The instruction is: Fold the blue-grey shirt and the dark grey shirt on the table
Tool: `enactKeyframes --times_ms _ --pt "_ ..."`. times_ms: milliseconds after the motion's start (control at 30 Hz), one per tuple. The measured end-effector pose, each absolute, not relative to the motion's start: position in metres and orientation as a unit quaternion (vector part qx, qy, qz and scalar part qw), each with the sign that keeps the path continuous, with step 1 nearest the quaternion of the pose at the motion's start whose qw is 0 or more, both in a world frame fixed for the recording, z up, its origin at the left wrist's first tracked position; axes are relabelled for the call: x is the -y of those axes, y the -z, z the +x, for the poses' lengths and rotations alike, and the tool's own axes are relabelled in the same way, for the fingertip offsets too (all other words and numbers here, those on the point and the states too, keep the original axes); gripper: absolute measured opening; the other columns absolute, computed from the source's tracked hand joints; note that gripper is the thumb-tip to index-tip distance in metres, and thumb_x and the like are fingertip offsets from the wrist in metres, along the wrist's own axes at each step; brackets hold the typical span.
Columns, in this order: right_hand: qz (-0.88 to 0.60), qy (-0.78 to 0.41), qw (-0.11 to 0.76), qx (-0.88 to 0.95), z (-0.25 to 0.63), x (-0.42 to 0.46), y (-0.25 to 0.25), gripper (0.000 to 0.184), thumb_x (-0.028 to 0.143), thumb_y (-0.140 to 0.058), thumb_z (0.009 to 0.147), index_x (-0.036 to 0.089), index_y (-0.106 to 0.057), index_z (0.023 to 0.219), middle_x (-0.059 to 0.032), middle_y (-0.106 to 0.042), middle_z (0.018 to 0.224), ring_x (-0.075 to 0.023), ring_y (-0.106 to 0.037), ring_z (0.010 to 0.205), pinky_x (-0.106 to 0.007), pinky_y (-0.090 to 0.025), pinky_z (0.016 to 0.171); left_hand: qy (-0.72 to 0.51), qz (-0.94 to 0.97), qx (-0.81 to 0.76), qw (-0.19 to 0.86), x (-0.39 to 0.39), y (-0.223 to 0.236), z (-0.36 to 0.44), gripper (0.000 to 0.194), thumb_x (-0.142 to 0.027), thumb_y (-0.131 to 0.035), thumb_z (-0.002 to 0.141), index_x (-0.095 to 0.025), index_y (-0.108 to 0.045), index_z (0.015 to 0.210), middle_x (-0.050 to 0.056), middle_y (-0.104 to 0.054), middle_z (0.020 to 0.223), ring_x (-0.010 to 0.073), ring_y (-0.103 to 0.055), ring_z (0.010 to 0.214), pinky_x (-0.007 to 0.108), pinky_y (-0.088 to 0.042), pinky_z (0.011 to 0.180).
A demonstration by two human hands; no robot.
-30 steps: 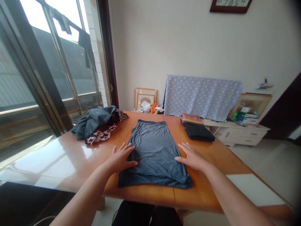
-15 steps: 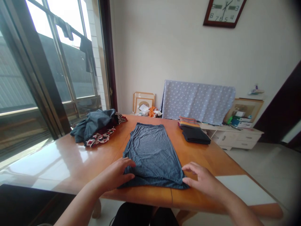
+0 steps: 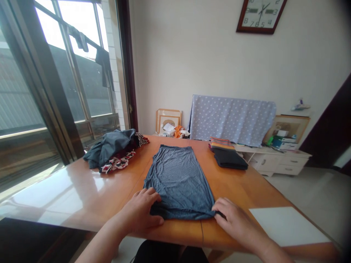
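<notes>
On one table (image 3: 233, 186), the right hand (image 3: 233, 218) pinches one garment (image 3: 179, 177), left hand (image 3: 139, 212) touching, its grip unclear.

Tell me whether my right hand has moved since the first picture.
Yes: against the table, the right hand has come nearer the near edge, to the near right corner of the blue cloth.

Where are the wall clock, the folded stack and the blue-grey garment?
Wall clock (image 3: 261, 15), head view: its dial.
Folded stack (image 3: 229, 157), head view: its black cloth.
Blue-grey garment (image 3: 178, 180), head view: middle of its cloth.
</notes>
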State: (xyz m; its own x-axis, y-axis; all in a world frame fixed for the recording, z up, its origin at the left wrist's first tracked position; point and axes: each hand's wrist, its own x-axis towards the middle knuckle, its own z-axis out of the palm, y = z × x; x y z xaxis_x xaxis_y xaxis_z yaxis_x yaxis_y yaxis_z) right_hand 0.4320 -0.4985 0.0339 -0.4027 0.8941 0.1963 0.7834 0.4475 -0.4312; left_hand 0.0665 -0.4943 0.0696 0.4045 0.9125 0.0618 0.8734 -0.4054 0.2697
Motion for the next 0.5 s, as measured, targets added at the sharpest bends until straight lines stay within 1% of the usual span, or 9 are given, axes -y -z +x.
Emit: enactKeyframes --times_ms 100,167,233,267,333,400,433,500 --pt "-0.501 -0.136 0.235 0.822 0.430 0.492 -0.040 0.018 0.017 -0.051 0.082 0.026 -0.065 0.089 -0.0042 -0.067 0.096 -0.0219 -0.061 0.091 -0.033 -0.048 0.084 -0.091 0.827 -0.552 0.055 0.496 -0.069 0.078 0.058 -0.068 -0.069 0.065 -0.026 -0.066 0.103 0.008 -0.061 0.106 0.0326 -0.056 0.102 0.049 -0.036 0.100" --pt "-0.497 -0.140 0.254 0.818 0.430 0.486 -0.043 0.018 0.017 -0.052 0.081 0.026 -0.065 0.089 -0.0042 -0.067 0.095 -0.0221 -0.061 0.091 -0.033 -0.048 0.084 -0.088 0.820 -0.565 0.031 0.496 -0.068 0.088 0.065 -0.076 -0.066 0.062 -0.024 -0.067 0.101 0.011 -0.061 0.107 0.0359 -0.055 0.104 0.057 -0.028 0.107" --pt "-0.499 -0.147 0.265 0.812 0.432 0.478 -0.045 0.018 0.018 -0.053 0.080 0.026 -0.065 0.090 -0.0042 -0.068 0.094 -0.0224 -0.062 0.090 -0.034 -0.048 0.083 -0.084 0.813 -0.576 0.016 0.496 -0.067 0.096 0.068 -0.078 -0.065 0.060 -0.024 -0.068 0.101 0.013 -0.062 0.110 0.0385 -0.054 0.108 0.060 -0.019 0.111" --pt "-0.501 -0.150 0.269 0.809 0.433 0.474 -0.046 0.018 0.019 -0.053 0.080 0.026 -0.066 0.091 -0.0043 -0.068 0.094 -0.0227 -0.062 0.090 -0.034 -0.049 0.083 -0.082 0.810 -0.580 0.013 0.496 -0.067 0.100 0.066 -0.077 -0.065 0.061 -0.025 -0.068 0.101 0.013 -0.062 0.111 0.0389 -0.054 0.109 0.061 -0.016 0.112" --pt "-0.501 -0.156 0.276 0.805 0.435 0.466 -0.047 0.018 0.021 -0.054 0.080 0.026 -0.066 0.091 -0.0048 -0.069 0.095 -0.0232 -0.063 0.091 -0.034 -0.049 0.084 -0.074 0.808 -0.584 0.007 0.495 -0.066 0.106 0.052 -0.066 -0.063 0.070 -0.025 -0.067 0.101 0.012 -0.063 0.109 0.0376 -0.055 0.109 0.060 -0.013 0.114" --pt "-0.500 -0.158 0.283 0.803 0.436 0.460 -0.049 0.019 0.023 -0.054 0.080 0.026 -0.067 0.093 -0.0052 -0.070 0.097 -0.0237 -0.064 0.094 -0.034 -0.049 0.085 -0.064 0.805 -0.589 -0.005 0.492 -0.065 0.108 0.032 -0.046 -0.058 0.078 -0.024 -0.067 0.099 0.012 -0.064 0.105 0.0350 -0.057 0.106 0.059 -0.013 0.114" --pt "-0.500 -0.161 0.286 0.801 0.436 0.458 -0.051 0.020 0.024 -0.054 0.080 0.026 -0.068 0.094 -0.0050 -0.070 0.097 -0.0238 -0.064 0.094 -0.034 -0.049 0.086 -0.059 0.804 -0.592 -0.014 0.491 -0.065 0.109 0.026 -0.036 -0.055 0.079 -0.023 -0.067 0.098 0.012 -0.065 0.103 0.0337 -0.058 0.104 0.059 -0.014 0.114" --pt "-0.501 -0.174 0.289 0.797 0.436 0.455 -0.054 0.019 0.025 -0.053 0.081 0.025 -0.068 0.093 -0.0037 -0.070 0.093 -0.0231 -0.064 0.090 -0.033 -0.048 0.084 -0.055 0.800 -0.596 -0.032 0.489 -0.062 0.107 0.025 -0.023 -0.052 0.077 -0.022 -0.067 0.097 0.012 -0.065 0.101 0.0321 -0.058 0.101 0.058 -0.017 0.112"
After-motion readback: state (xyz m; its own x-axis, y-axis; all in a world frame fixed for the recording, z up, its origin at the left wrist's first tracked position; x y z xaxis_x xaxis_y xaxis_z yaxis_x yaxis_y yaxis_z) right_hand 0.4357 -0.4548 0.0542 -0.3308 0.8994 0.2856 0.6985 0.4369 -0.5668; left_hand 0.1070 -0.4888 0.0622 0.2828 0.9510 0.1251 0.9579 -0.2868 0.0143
